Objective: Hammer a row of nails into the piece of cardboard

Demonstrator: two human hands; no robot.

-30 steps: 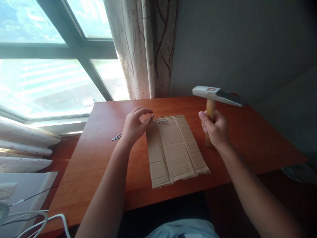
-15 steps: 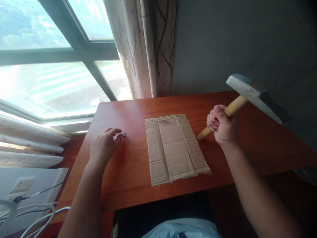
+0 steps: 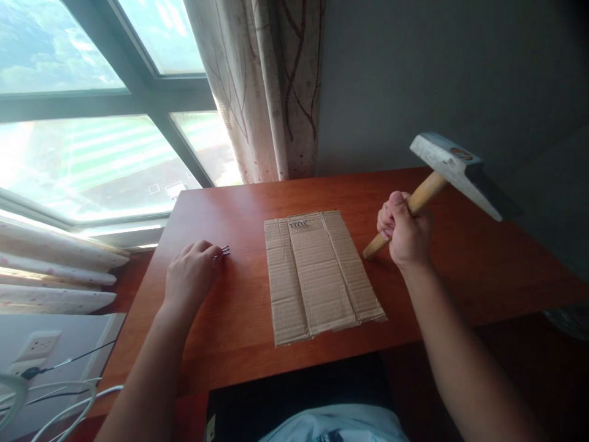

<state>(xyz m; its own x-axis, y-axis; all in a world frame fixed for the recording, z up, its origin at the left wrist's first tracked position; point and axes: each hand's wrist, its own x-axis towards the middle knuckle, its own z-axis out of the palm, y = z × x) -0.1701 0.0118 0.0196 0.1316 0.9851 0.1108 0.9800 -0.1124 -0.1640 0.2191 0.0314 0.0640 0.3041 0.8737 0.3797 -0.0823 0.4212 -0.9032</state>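
Note:
My right hand [image 3: 407, 230] is wrapped round the wooden handle of a hammer [image 3: 453, 161], raised above the table with its metal head up and to the right. At the left, my left hand [image 3: 191, 276] rests low over the tabletop, fingers drawn together at several small shiny nails [image 3: 225, 250]. Their far ends stick out past the fingertips; the rest is hidden. Between the hands a flattened piece of cardboard [image 3: 322, 276] lies on the table. A short row of small dark metal pieces [image 3: 299, 224] sits near its far edge.
The reddish-brown wooden table [image 3: 239, 319] stands against a grey wall [image 3: 391, 92]. A window [image 3: 110, 159] and patterned curtains [image 3: 271, 92] are behind it on the left. White cables [image 3: 87, 399] and a wall socket [image 3: 41, 345] are at the lower left.
The fingers of my left hand have closed in on the nails, covering more of them. My right hand still holds the hammer up. The whole view has shifted slightly.

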